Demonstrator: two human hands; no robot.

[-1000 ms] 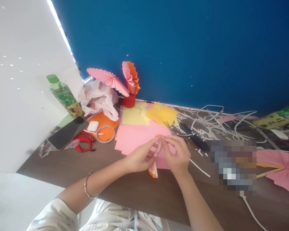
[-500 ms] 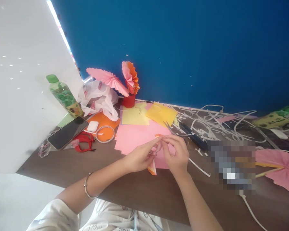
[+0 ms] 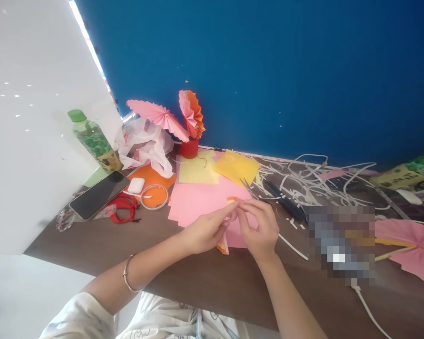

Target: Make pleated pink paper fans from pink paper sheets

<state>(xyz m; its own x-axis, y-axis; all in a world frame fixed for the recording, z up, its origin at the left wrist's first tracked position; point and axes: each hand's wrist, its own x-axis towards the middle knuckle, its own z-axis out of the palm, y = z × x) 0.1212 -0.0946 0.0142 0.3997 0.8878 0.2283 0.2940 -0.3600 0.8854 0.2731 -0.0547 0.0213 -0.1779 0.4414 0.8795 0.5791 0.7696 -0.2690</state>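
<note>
Over the pink paper sheets, my two hands meet at the fingertips. My left hand is closed around a narrow pleated paper in orange, white and pink. One end of it sticks out below the fingers, while its orange top edge shows just beyond them. My right hand is pinched at the middle of that folded paper, touching the left fingertips. Whatever lies between the right fingertips is too small to make out. Scissors lie just behind the right hand.
Pink and orange paper fans stand by a red pot. Left are a bottle, phone, white case and tape ring. White paper strips and a dark-handled tool lie right, near another fan.
Both hands stay over the pink sheets with the folded paper. The left fingers have curled slightly, and the paper's lower end has risen a little.
</note>
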